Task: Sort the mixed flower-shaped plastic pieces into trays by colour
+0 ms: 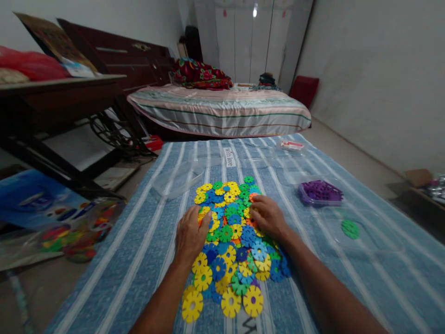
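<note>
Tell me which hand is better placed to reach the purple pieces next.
Right hand, probably: it is on the right side of the disc pile, nearer the purple pieces; the left hand is opposite.

Notched discs (pixel 247 237): plastic, smooth, faint sheen. Striped cloth (pixel 139 260) beneath: woven fabric, matt, slightly coarse in appearance. Open container (pixel 175 182): clear plastic, glossy. Purple pieces (pixel 320 191): plastic. Bedspread (pixel 222 112): fabric, satin-like sheen. Wardrobe doors (pixel 243 41): smooth, glossy, bearing a bright light reflection. Headboard (pixel 120 56): dark, wood-like, polished finish. Side wall (pixel 378 74): matt. Red bag (pixel 31 64): thin plastic, crumpled.
</note>
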`<state>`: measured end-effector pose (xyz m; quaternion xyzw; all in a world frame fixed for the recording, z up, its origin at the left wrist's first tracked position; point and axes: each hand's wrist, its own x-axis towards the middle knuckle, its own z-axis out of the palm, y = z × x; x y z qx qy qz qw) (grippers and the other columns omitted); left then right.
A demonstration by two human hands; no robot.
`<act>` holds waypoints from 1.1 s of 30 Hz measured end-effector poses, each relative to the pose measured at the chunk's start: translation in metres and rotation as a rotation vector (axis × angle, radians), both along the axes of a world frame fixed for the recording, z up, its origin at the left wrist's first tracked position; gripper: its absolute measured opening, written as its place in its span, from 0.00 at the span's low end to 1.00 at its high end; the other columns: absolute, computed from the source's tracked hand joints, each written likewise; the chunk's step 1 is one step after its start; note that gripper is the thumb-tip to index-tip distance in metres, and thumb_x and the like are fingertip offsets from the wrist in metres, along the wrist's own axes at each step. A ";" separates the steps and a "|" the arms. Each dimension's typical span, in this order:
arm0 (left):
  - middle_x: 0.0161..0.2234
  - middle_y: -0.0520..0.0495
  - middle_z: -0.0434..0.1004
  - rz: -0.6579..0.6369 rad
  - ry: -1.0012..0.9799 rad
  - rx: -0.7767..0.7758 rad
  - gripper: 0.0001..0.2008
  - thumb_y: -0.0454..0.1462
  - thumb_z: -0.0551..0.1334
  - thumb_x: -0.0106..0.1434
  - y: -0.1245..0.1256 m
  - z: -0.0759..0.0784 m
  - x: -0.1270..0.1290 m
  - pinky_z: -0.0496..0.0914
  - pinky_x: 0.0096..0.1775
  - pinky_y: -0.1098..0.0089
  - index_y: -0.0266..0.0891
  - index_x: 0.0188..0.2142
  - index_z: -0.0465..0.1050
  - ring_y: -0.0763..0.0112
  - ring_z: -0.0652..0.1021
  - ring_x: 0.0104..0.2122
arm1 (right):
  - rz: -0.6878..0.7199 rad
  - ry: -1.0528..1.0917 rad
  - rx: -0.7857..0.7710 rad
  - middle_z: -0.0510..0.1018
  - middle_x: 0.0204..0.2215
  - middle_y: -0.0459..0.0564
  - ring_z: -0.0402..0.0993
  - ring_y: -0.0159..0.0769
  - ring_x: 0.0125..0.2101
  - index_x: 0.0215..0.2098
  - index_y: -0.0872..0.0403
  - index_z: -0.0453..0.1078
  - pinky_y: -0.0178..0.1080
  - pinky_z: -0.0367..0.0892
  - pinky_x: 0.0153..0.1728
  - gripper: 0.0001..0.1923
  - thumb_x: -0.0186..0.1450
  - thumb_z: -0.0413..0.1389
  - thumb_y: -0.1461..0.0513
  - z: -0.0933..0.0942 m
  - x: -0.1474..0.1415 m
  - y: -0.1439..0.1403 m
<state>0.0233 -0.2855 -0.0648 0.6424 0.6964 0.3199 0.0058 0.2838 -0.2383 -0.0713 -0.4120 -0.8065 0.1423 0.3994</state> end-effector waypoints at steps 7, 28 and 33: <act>0.51 0.39 0.75 -0.039 -0.036 0.021 0.20 0.49 0.53 0.64 0.000 0.001 -0.005 0.67 0.57 0.56 0.40 0.47 0.70 0.56 0.74 0.52 | 0.297 -0.039 0.106 0.77 0.40 0.53 0.72 0.40 0.44 0.34 0.51 0.73 0.43 0.67 0.47 0.09 0.69 0.51 0.61 0.022 -0.030 -0.035; 0.51 0.41 0.76 0.004 -0.138 0.030 0.19 0.49 0.54 0.62 -0.003 0.004 -0.003 0.67 0.56 0.59 0.40 0.45 0.71 0.58 0.75 0.51 | -0.331 -0.312 -0.118 0.74 0.43 0.55 0.67 0.44 0.45 0.42 0.54 0.74 0.42 0.61 0.47 0.11 0.66 0.53 0.59 -0.009 0.021 0.003; 0.52 0.39 0.75 0.039 -0.159 0.076 0.18 0.48 0.56 0.61 -0.005 0.002 -0.004 0.67 0.57 0.55 0.39 0.44 0.72 0.56 0.74 0.53 | -0.365 -0.210 -0.152 0.74 0.46 0.56 0.69 0.45 0.47 0.39 0.54 0.77 0.43 0.61 0.50 0.10 0.61 0.58 0.59 -0.012 0.019 0.007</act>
